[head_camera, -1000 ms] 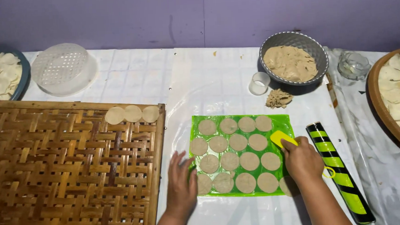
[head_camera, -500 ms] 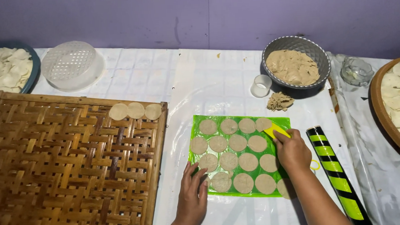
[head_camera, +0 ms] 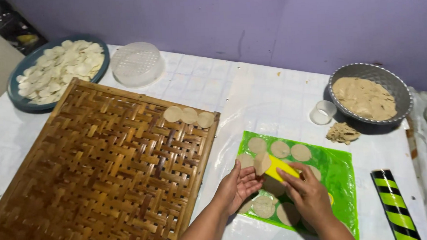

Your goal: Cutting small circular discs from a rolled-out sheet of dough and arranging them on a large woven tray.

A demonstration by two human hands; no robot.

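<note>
A green plastic sheet (head_camera: pixel 340 169) lies on the table with several thin round dough discs (head_camera: pixel 300 152) on it. My right hand (head_camera: pixel 307 195) grips a yellow scraper (head_camera: pixel 280 167) whose tip has lifted one disc (head_camera: pixel 261 163) off the sheet. My left hand (head_camera: pixel 240 186) is cupped palm-up right beside that raised disc, fingers apart, touching its edge. Both hands cover part of the sheet's near rows. To the left lies a large woven bamboo tray (head_camera: pixel 94 175) with three discs (head_camera: pixel 189 115) in a row at its far right corner.
A grey metal bowl of dough (head_camera: pixel 368 97) stands at the back right, with a small clear cup (head_camera: pixel 322 112) and a dough scrap (head_camera: pixel 342 132) beside it. A black and green striped roller (head_camera: pixel 393 204) lies right. A blue dish of discs (head_camera: pixel 57 69) and a white strainer (head_camera: pixel 137 63) sit back left.
The view has swung left and closer. My right hand slid the scraper from the sheet's right side toward its left and lifted a disc; my left hand rose off the sheet to meet it.
</note>
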